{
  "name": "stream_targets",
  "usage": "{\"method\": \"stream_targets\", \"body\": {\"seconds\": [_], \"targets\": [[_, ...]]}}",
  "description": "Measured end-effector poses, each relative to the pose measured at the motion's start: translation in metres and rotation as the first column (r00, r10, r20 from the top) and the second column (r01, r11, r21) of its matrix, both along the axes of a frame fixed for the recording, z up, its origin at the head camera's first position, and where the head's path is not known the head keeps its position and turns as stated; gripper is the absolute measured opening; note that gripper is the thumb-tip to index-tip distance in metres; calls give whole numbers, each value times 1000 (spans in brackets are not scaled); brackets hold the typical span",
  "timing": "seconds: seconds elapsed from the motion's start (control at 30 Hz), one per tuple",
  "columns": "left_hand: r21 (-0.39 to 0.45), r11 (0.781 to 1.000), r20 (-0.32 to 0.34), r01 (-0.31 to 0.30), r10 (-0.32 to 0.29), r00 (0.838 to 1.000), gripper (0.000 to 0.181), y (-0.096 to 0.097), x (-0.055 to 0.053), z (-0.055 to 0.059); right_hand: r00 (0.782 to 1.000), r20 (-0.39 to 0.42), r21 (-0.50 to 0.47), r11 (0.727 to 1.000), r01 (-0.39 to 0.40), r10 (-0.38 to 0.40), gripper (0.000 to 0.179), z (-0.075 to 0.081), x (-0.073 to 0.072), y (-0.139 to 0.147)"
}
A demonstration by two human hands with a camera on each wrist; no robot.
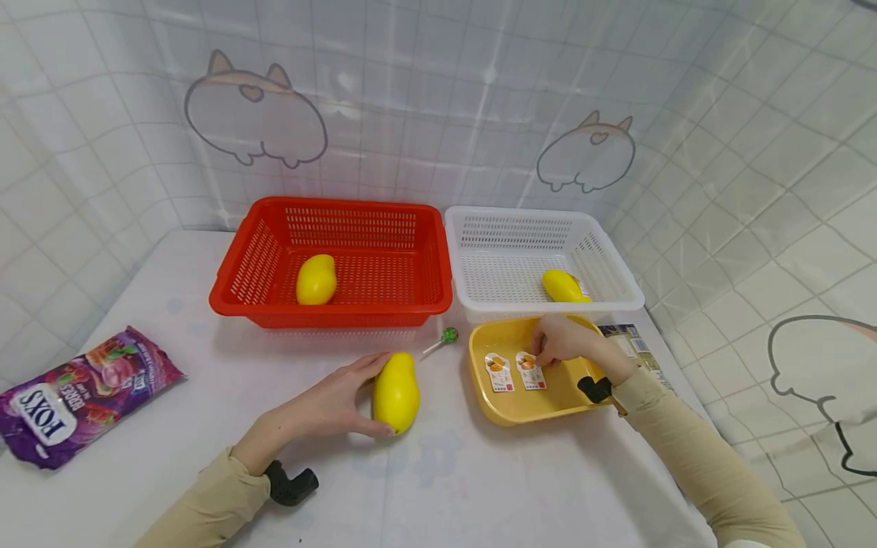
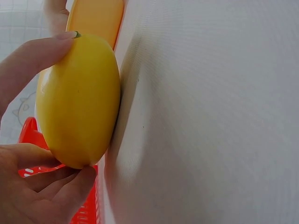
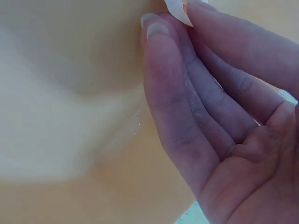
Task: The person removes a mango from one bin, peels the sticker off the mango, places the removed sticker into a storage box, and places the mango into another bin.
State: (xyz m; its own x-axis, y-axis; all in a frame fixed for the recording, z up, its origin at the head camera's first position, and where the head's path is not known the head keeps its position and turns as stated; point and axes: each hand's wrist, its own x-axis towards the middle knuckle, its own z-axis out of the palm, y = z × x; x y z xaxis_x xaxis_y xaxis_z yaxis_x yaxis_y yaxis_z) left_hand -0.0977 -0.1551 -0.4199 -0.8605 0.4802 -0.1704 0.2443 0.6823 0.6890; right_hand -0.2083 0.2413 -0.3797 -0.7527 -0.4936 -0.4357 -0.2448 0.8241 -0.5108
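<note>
My left hand (image 1: 336, 399) holds a yellow mango (image 1: 396, 393) by its two ends, the thumb at one end and the fingers at the other. In the left wrist view the mango (image 2: 81, 102) lies close over the white tablecloth. The right hand (image 1: 565, 340) reaches into a yellow basin (image 1: 492, 407) and pinches a small white card (image 1: 530, 373) printed with orange fruit. Only a corner of that card (image 3: 179, 11) shows between thumb and fingers in the right wrist view. Beside it in the basin lies a similar card (image 1: 499, 373).
Behind stand a red basket (image 1: 336, 316) holding a mango (image 1: 317, 280) and a white basket (image 1: 473, 293) with another mango (image 1: 563, 286). A green lollipop (image 1: 448, 335) lies by the basin. A purple Fox's bag (image 1: 89, 396) is at left; a printed packet (image 1: 637, 346) sits right of the basin.
</note>
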Motion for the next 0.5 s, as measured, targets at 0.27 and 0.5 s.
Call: {"method": "stream_targets", "body": {"seconds": [0.27, 0.5], "targets": [[5, 1000, 1, 0, 0, 1000, 118, 0, 0, 1, 1000, 0, 5, 1000, -16, 16, 8, 2, 0, -1], [6, 1000, 14, -2, 2, 1000, 117, 1, 1, 1, 1000, -25, 33, 999, 4, -3, 10, -2, 0, -1]]}}
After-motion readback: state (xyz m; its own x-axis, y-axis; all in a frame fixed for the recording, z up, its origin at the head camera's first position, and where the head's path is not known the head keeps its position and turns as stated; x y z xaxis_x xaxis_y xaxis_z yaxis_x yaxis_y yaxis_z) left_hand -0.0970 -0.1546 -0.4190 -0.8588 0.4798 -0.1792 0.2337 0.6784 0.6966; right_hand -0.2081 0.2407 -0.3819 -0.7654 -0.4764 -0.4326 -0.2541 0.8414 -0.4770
